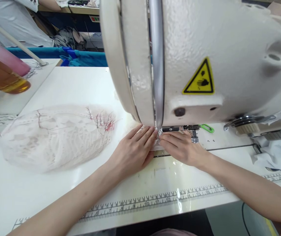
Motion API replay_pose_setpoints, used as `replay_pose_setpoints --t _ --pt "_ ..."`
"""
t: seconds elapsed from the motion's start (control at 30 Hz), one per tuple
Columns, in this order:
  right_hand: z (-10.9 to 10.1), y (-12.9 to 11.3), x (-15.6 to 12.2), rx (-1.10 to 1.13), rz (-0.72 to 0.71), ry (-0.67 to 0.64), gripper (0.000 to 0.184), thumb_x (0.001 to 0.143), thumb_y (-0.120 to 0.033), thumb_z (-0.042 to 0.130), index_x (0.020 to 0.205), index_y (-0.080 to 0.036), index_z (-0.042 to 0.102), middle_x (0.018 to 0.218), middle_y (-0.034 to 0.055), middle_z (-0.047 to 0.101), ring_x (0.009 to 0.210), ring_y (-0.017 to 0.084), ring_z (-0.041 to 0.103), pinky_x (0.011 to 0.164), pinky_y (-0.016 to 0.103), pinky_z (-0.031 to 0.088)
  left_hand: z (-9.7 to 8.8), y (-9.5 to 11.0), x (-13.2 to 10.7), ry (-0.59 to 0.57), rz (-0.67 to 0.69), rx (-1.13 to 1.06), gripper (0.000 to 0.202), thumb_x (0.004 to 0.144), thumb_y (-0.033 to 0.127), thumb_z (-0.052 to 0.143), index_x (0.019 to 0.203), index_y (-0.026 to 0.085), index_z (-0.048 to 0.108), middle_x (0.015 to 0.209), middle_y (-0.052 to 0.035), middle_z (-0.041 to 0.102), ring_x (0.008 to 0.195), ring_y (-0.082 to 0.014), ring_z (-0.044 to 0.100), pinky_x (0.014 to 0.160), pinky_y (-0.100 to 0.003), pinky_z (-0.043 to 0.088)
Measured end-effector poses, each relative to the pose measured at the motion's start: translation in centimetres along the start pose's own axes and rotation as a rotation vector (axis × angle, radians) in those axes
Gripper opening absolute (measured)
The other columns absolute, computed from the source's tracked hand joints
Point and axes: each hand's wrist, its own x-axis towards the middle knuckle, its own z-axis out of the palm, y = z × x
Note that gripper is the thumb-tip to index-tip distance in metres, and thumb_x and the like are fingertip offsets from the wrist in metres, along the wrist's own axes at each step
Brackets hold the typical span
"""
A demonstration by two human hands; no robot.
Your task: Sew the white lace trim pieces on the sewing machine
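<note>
My left hand lies flat beside the needle area of a sewing machine, its fingers stretched forward over a small piece of white fabric. Across from it, my right hand has its fingers drawn together at the right edge of that fabric, under the machine's head. The needle and most of the fabric are hidden by the fingers and the machine. To the left, a pale, sheer lace-like bundle with dark and red thread ends rests on the white table.
A printed ruler strip runs along the table's front edge. Green thread snips lie behind my right hand. Pink and amber thread cones stand at the left. White cloth lies at the right. Another person's white clothing shows at the back.
</note>
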Motion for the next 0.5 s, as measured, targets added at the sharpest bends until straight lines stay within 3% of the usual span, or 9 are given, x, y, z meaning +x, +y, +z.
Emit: replay_pose_setpoints --t 0.3,0.5 --pt "-0.27 0.62 0.06 -0.022 -0.046 -0.023 0.026 0.088 -0.001 0.044 0.095 -0.018 0.062 0.101 0.0034 0.066 0.095 0.014 0.056 0.076 0.027 0.043 0.03 0.5 0.08 0.009 -0.04 0.03 0.037 0.09 0.022 0.043 0.116 0.002 0.061 0.122 -0.0172 0.063 0.11 -0.0303 0.061 0.099 -0.045 0.046" --pt "-0.83 0.59 0.0 -0.172 -0.01 0.059 0.018 0.085 -0.006 0.052 0.092 -0.018 0.063 0.101 -0.0005 0.068 0.083 0.013 0.057 0.063 0.028 0.038 -0.13 0.67 0.13 -0.039 -0.059 0.044 0.038 0.09 0.023 0.043 0.119 0.005 0.06 0.124 -0.0161 0.062 0.111 -0.0299 0.06 0.101 -0.045 0.045"
